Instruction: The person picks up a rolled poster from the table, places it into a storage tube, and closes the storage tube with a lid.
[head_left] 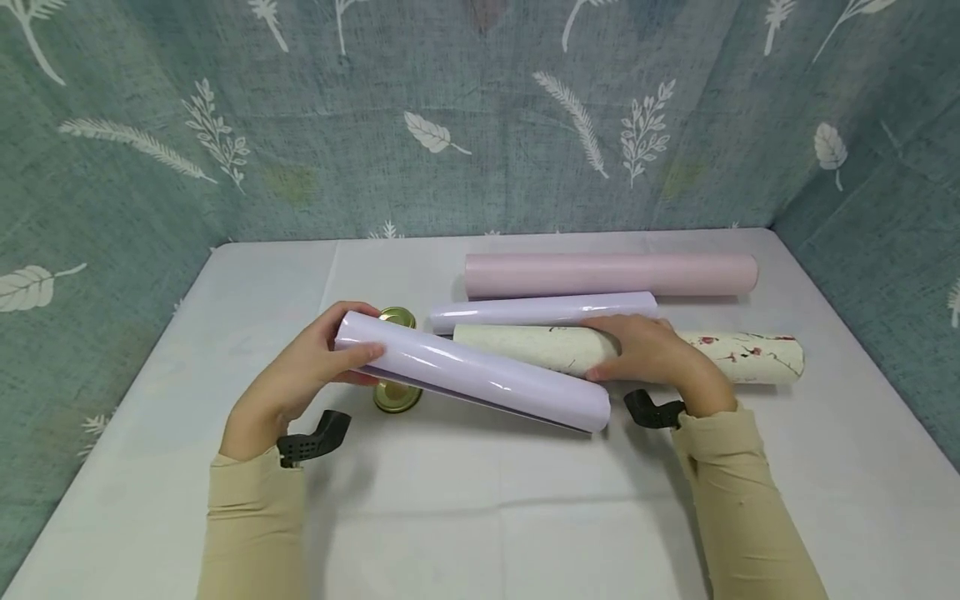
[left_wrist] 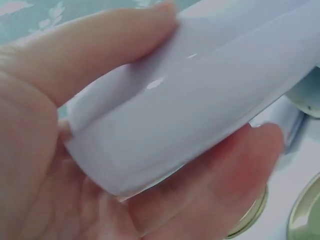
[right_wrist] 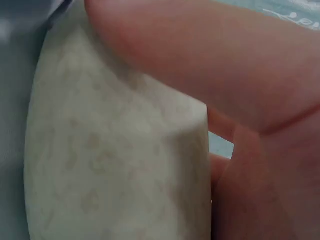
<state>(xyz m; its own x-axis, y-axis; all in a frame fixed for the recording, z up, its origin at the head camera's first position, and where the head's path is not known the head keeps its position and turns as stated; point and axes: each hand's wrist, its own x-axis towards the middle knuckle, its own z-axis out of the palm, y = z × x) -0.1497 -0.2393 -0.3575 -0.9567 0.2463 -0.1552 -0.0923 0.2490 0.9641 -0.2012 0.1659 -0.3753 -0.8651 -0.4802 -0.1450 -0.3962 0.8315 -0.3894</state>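
Observation:
My left hand (head_left: pixel 311 371) holds the left end of a glossy lavender paper roll (head_left: pixel 480 371), thumb on top and fingers beneath. In the left wrist view this roll (left_wrist: pixel 190 100) lies between thumb and fingers. The roll slants down to the right, in front of the other rolls. Around a cream roll with red floral print (head_left: pixel 750 357), my right hand (head_left: pixel 656 354) curls near its middle. The right wrist view shows the thumb across the cream roll's (right_wrist: pixel 115 165) surface. A second lavender roll (head_left: pixel 540 310) lies just behind it, partly covered by the right fingers.
A thicker pink roll (head_left: pixel 607 275) lies farthest back on the white table (head_left: pixel 487 533). Two gold jar lids, one behind (head_left: pixel 399 316) and one in front (head_left: pixel 396 397), show around the held lavender roll. Blue-green leaf-print cloth (head_left: pixel 480 150) hangs behind and at both sides.

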